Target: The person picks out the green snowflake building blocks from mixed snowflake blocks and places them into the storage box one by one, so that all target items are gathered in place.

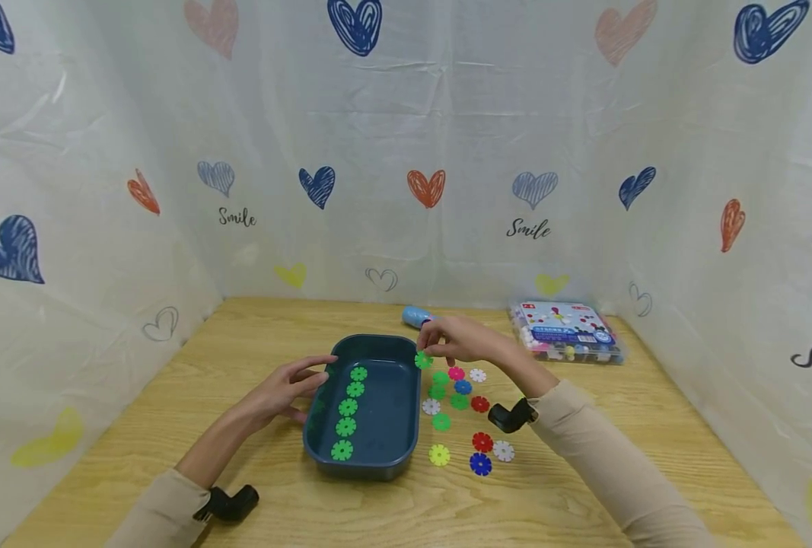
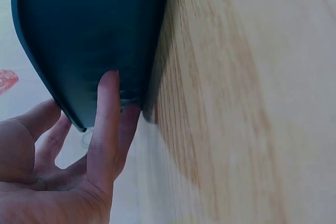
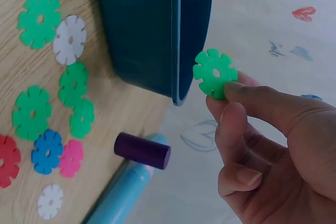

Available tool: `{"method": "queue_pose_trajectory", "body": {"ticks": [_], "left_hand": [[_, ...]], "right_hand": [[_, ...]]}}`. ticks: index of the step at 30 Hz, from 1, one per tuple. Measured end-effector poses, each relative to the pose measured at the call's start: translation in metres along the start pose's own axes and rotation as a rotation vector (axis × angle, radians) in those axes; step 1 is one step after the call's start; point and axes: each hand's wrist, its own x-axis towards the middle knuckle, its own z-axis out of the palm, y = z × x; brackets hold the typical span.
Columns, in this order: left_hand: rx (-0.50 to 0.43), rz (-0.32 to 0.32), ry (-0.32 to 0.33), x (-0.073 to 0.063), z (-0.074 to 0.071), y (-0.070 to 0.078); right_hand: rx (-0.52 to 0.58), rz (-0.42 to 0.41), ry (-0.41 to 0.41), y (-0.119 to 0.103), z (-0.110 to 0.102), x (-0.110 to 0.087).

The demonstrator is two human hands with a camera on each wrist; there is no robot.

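A dark blue tray stands on the table with a column of several green snowflake discs inside, along its left half. My right hand pinches one green snowflake disc between thumb and finger, by the tray's far right rim. My left hand is at the tray's left side, one fingertip at the rim. In the left wrist view, fairly straight fingers lie against the tray's outer wall.
Right of the tray lie loose snowflake discs: green, white, red, blue, pink and yellow. A light blue toy hammer with a purple part lies behind. A clear box stands back right.
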Motion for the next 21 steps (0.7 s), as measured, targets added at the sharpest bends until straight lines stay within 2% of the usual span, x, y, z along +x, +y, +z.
{"method": "queue_pose_trajectory", "body": {"ticks": [6, 13, 21], "left_hand": [[0.008, -0.011, 0.01, 0.0, 0.0, -0.001], [0.008, -0.017, 0.013, -0.001, 0.0, -0.001], [0.013, -0.017, 0.02, 0.001, 0.0, 0.001]], "right_hand": [[0.01, 0.043, 0.0, -0.002, 0.004, 0.02], [0.067, 0.096, -0.079, -0.003, 0.008, 0.043], [0.046, 0.135, -0.09, -0.001, 0.013, 0.063]]}}
